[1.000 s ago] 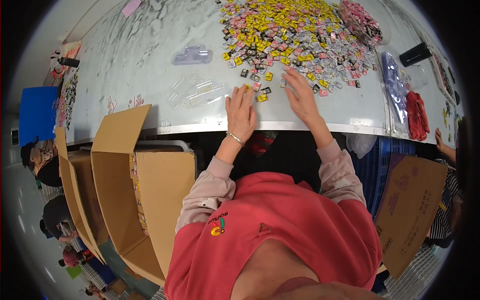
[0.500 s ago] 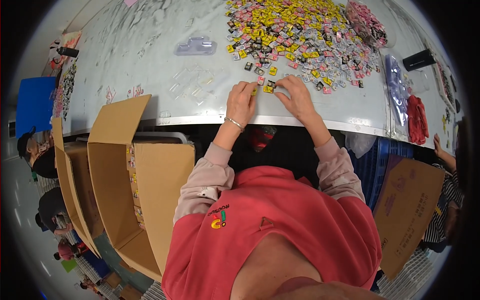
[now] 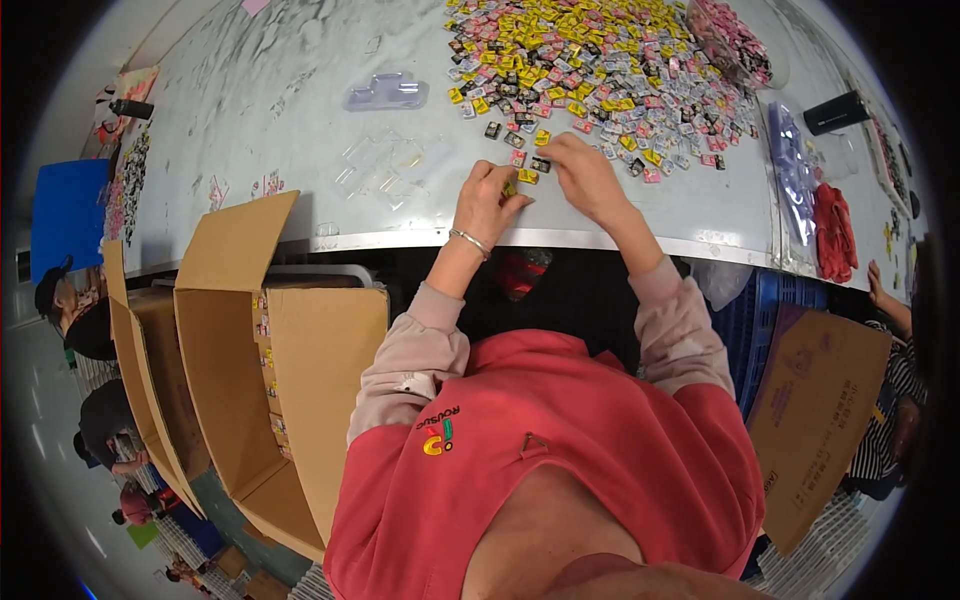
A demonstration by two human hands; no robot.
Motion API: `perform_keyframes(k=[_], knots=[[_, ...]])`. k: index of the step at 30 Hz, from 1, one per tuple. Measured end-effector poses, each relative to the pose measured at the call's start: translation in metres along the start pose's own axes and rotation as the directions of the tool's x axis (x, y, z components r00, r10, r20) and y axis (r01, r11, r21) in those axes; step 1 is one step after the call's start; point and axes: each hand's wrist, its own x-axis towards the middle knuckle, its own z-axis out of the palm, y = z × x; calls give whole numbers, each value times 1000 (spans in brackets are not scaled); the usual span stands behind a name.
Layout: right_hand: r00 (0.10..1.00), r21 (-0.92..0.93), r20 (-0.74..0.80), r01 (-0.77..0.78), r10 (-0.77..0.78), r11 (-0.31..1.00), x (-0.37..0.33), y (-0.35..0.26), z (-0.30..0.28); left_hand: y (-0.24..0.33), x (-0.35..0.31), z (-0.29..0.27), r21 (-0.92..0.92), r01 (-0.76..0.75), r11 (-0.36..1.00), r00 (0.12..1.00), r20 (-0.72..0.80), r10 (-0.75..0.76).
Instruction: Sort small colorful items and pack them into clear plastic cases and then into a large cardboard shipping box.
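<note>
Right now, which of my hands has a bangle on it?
Your left hand: a silver bangle circles its wrist, while your right hand has a bare wrist.

Instead of stretching out flat like a second ago, the left hand [image 3: 482,207] is now curling by a little yellow piece [image 3: 508,188], its thumb poking sideways. The right hand [image 3: 588,182] is coming nearer it, fingertips bunching up by a little black piece [image 3: 541,165].
</note>
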Motion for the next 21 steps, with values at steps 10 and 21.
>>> perform_keyframes(k=[10, 21], knots=[[975, -239, 140, -135, 172, 962, -11, 8, -12, 4, 6, -9, 70, 98, 993, 993, 58, -102], [983, -286, 165, -30, 80, 958, 1, 5, 7, -11, 37, 6, 135, -50, 990, 993, 109, 35]])
